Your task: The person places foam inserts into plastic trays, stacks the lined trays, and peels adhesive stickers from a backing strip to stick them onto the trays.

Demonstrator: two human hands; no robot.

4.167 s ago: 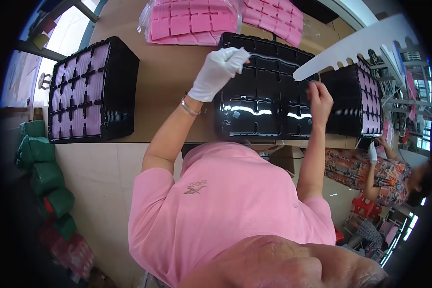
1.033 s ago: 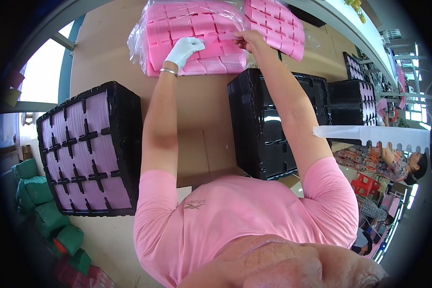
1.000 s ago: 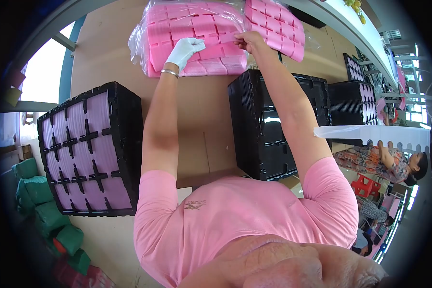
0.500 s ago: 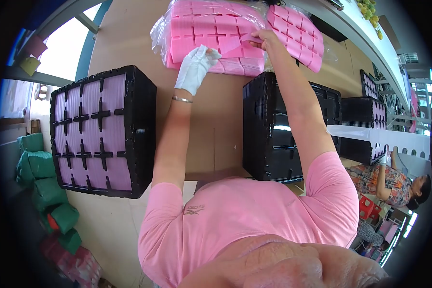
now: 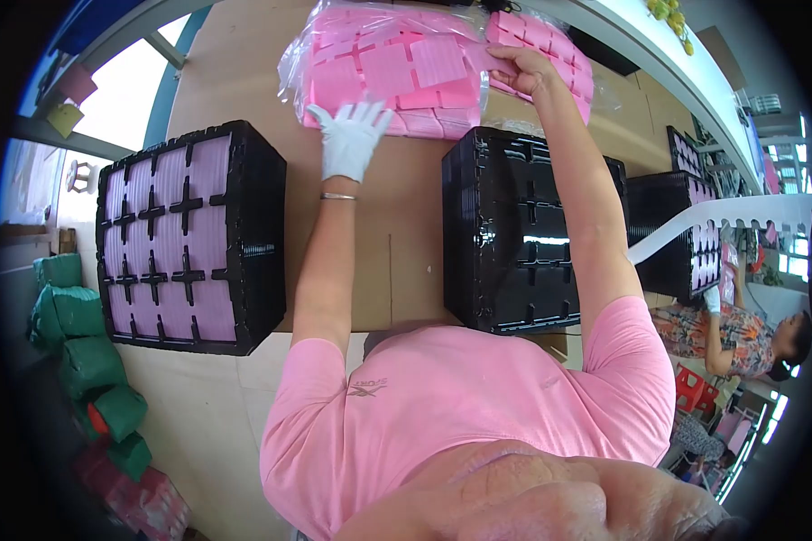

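My left hand (image 5: pixel 352 140), in a white glove, is open with its fingers spread, at the near edge of a stack of pink foam sheets (image 5: pixel 401 72) in clear plastic. The sheets are slit into blocks. Bare and closed, my right hand (image 5: pixel 523 72) pinches a thin pink foam piece (image 5: pixel 485 58) at the stack's right side. To the left stands a stack of black trays (image 5: pixel 260 243) with pink foam in its cross-divided pockets. Below my right forearm is another stack of black trays (image 5: pixel 465 234).
A second pink foam stack (image 5: pixel 559 68) lies at the back right. More black trays (image 5: pixel 663 234) stand farther right, near a person in a patterned shirt (image 5: pixel 758 334). Green bundles (image 5: pixel 90 361) are piled on the floor at left. A white shelf edge (image 5: pixel 695 81) crosses the upper right.
My right hand has moved slightly right with the pink piece. My left hand's fingers have spread and moved left. The view has shifted slightly.
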